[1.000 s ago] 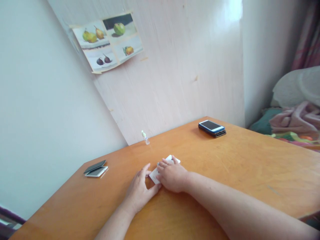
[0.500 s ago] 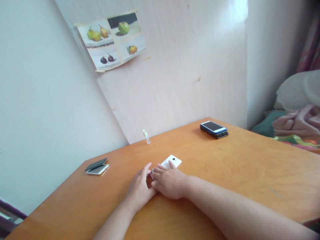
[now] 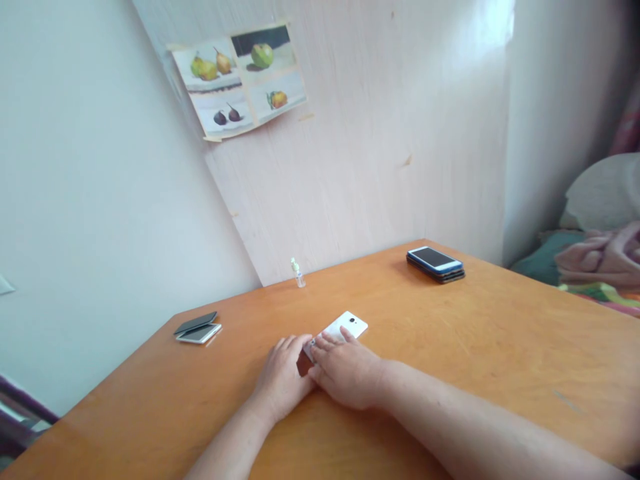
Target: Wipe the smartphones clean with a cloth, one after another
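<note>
A white smartphone (image 3: 357,324) lies with its back up on the wooden table, its camera lens at the far end. My left hand (image 3: 284,371) is curled around the phone's near left corner, fingers drawn together; its thumb tip is hidden behind my other hand. Flat across the near part of the phone rests my right hand (image 3: 347,370), fingers stretched out and covering much of that end. A dark gap shows between the two hands beside the phone's near edge.
To the left, a white phone (image 3: 200,333) lies under a raised dark flip cover (image 3: 196,323). A small clear pump bottle (image 3: 299,275) stands near the wall. Stacked phones (image 3: 435,261) sit at the far right of the table (image 3: 500,347). Fabric (image 3: 600,260) is piled beyond it.
My left fingers have curled in from a spread pose toward the phone's corner. My right hand stays on the phone. The whole view has shifted slightly.
</note>
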A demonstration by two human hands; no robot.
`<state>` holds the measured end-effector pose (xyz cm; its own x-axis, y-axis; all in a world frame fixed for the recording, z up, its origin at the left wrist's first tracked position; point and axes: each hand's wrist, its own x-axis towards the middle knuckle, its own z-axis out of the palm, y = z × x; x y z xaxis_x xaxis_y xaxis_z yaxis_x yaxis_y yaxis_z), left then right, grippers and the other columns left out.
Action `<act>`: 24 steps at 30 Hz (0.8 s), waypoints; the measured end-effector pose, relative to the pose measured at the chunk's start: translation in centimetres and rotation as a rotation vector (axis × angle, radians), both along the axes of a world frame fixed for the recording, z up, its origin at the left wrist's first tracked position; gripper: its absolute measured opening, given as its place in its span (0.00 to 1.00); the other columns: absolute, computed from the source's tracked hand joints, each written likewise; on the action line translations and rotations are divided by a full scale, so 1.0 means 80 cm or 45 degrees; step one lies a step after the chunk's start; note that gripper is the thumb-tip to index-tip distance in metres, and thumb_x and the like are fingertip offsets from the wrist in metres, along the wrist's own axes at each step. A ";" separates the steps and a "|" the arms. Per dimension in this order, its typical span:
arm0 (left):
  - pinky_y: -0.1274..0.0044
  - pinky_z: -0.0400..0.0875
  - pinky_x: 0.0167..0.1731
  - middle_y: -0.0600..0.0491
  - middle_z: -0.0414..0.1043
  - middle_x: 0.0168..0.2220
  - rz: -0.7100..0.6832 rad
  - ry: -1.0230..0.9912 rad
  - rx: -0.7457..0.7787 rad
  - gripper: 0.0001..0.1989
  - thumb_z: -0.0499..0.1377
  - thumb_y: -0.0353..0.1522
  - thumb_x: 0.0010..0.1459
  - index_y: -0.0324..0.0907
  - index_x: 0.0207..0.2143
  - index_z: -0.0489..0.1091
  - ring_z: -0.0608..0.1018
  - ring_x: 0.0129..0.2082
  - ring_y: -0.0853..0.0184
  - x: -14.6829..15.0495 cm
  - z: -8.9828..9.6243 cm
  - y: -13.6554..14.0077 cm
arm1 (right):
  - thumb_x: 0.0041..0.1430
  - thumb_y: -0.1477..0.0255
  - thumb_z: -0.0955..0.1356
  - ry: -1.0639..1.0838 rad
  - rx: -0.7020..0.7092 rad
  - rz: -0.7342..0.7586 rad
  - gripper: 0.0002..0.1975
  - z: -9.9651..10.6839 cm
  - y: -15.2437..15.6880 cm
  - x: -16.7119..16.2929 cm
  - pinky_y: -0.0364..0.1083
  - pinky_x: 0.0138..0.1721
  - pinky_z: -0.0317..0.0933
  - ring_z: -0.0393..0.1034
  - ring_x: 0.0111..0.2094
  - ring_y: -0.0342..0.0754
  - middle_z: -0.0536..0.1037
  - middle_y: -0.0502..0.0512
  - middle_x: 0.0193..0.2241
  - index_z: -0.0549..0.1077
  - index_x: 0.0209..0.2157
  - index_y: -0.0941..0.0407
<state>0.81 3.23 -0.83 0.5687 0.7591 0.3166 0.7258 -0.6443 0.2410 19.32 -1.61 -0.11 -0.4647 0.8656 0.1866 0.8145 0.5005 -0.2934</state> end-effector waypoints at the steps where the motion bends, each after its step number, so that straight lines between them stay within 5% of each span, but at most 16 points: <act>1: 0.67 0.66 0.49 0.49 0.74 0.47 0.000 0.019 0.011 0.19 0.63 0.34 0.54 0.47 0.49 0.69 0.73 0.47 0.57 0.001 0.001 0.000 | 0.69 0.62 0.53 0.009 0.020 0.073 0.27 0.000 -0.003 -0.002 0.69 0.63 0.41 0.51 0.66 0.60 0.63 0.67 0.63 0.63 0.62 0.59; 3: 0.68 0.66 0.46 0.51 0.74 0.44 0.008 0.045 0.027 0.16 0.62 0.37 0.55 0.48 0.47 0.71 0.73 0.46 0.58 0.002 0.003 -0.002 | 0.69 0.64 0.54 -0.030 0.030 0.058 0.24 -0.001 0.002 0.006 0.70 0.63 0.38 0.53 0.65 0.60 0.66 0.66 0.61 0.67 0.59 0.57; 9: 0.68 0.64 0.46 0.51 0.74 0.45 0.055 0.057 0.053 0.21 0.62 0.47 0.55 0.49 0.48 0.71 0.72 0.47 0.57 0.005 0.005 -0.009 | 0.69 0.66 0.54 -0.121 -0.107 -0.578 0.26 -0.003 0.033 0.044 0.72 0.62 0.32 0.46 0.67 0.62 0.60 0.69 0.64 0.61 0.63 0.62; 16: 0.70 0.64 0.44 0.52 0.74 0.43 0.084 0.070 0.045 0.18 0.64 0.44 0.53 0.49 0.45 0.72 0.72 0.46 0.58 0.005 0.005 -0.009 | 0.70 0.63 0.51 -0.050 -0.020 0.110 0.26 -0.002 -0.004 0.006 0.68 0.64 0.37 0.49 0.67 0.58 0.62 0.63 0.64 0.62 0.63 0.56; 22: 0.68 0.64 0.45 0.50 0.73 0.43 0.100 0.058 0.060 0.22 0.61 0.51 0.54 0.48 0.45 0.72 0.72 0.47 0.56 0.008 0.008 -0.013 | 0.69 0.67 0.53 -0.211 -0.090 -0.468 0.25 -0.003 0.028 0.045 0.72 0.62 0.36 0.48 0.67 0.62 0.60 0.68 0.64 0.62 0.62 0.62; 24: 0.67 0.64 0.45 0.49 0.73 0.43 0.104 0.056 0.062 0.22 0.62 0.51 0.54 0.48 0.45 0.72 0.72 0.47 0.55 0.008 0.008 -0.012 | 0.70 0.67 0.53 -0.228 -0.091 -0.487 0.26 -0.003 0.027 0.042 0.70 0.63 0.37 0.47 0.67 0.62 0.60 0.69 0.64 0.61 0.62 0.64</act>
